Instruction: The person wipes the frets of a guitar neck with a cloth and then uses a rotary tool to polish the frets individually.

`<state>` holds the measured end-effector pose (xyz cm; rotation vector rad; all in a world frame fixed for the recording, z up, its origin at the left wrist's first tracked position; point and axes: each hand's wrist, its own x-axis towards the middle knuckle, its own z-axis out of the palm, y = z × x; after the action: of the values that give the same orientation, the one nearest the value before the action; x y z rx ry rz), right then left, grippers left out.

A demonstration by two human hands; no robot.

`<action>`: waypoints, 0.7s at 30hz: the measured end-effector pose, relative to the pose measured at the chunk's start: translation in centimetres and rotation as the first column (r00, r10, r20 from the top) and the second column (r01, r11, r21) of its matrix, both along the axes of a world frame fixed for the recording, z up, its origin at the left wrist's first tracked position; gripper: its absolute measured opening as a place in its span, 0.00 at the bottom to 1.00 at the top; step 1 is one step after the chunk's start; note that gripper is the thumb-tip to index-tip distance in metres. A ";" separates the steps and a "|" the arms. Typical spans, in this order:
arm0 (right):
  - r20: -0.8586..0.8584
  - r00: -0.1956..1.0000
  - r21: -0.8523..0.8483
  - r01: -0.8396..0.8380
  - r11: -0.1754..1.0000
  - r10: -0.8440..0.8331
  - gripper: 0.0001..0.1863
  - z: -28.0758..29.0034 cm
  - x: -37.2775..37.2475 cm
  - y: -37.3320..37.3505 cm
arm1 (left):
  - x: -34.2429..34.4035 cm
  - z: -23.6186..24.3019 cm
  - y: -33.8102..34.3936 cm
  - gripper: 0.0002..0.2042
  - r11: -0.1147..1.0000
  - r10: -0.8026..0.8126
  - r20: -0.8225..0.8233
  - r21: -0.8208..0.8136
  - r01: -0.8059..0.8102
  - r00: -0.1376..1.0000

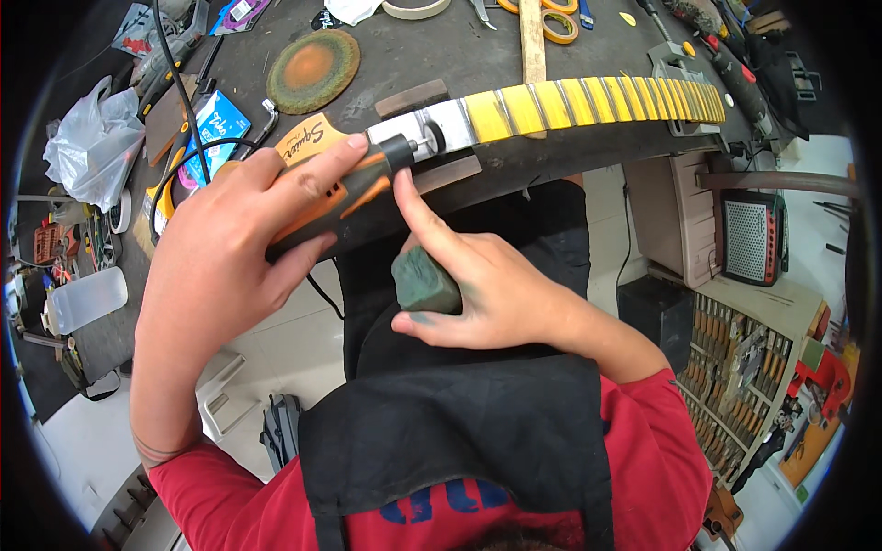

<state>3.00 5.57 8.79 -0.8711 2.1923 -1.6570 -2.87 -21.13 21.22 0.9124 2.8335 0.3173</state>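
Note:
My left hand (216, 230) is wrapped round an orange and dark grey rotary tool (335, 197), which points right. A small black disc (435, 138) sits on its tip, over the headstock end of a guitar neck (570, 103). White tape and strips of yellow tape, with the metal frets showing between them, cover the fretboard. My right hand (505, 289) grips a dark green block of polishing compound (423, 283) below the tool. Its index finger reaches up to the tool's nose. Under my left fingers, the light wooden headstock (308, 138) is partly hidden.
Beneath the neck are wooden blocks (413, 96) and a wooden strip (533, 46). A round abrasive wheel (312, 72), a plastic bag (96, 142) and tape rolls (559, 28) lie on the dark bench. A black cord (175, 73) hangs at left. A drawer cabinet (735, 367) stands right.

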 end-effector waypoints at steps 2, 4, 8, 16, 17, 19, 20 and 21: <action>-0.007 1.000 0.018 0.000 1.000 0.000 0.69 0.0 0.0 0.0 | 0.1 0.0 0.0 0.44 0.999 -0.052 -0.004 0.010 0.052 0.999; -0.026 1.000 -0.016 0.001 1.000 -0.002 0.69 -0.2 -0.8 0.0 | -0.3 0.1 0.0 0.44 1.000 0.021 0.019 -0.006 -0.021 1.000; 0.081 0.997 0.002 0.004 1.000 -0.004 0.67 0.3 -2.2 -0.4 | -0.8 0.0 0.3 0.44 0.998 0.061 0.015 -0.020 -0.061 0.998; -0.033 0.998 -0.043 0.047 0.998 -0.049 0.67 -0.6 -2.6 -0.6 | -0.9 -0.3 0.4 0.43 0.995 0.085 -0.035 -0.046 -0.086 0.996; -0.042 0.998 -0.041 0.047 0.998 -0.049 0.67 -0.5 -2.6 -0.6 | -0.8 -0.3 0.3 0.43 0.995 0.086 -0.034 -0.045 -0.087 0.996; -0.005 1.000 -0.018 0.024 1.000 -0.024 0.68 -0.2 -2.1 -0.3 | -0.6 -0.2 0.3 0.44 0.997 0.072 -0.011 -0.038 -0.073 0.997; -0.003 1.000 -0.018 0.022 1.000 -0.022 0.68 -0.1 -1.8 -0.2 | -0.5 -0.1 0.3 0.44 0.996 0.075 -0.009 -0.038 -0.075 0.997; 0.005 1.000 -0.007 0.011 1.000 -0.011 0.68 -0.1 -1.3 -0.1 | -0.2 -0.1 0.2 0.43 0.998 0.058 0.003 -0.026 -0.058 0.998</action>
<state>1.71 5.51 8.66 -0.8580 2.1931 -1.6709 -3.12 -20.89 21.12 0.8253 2.8578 0.2875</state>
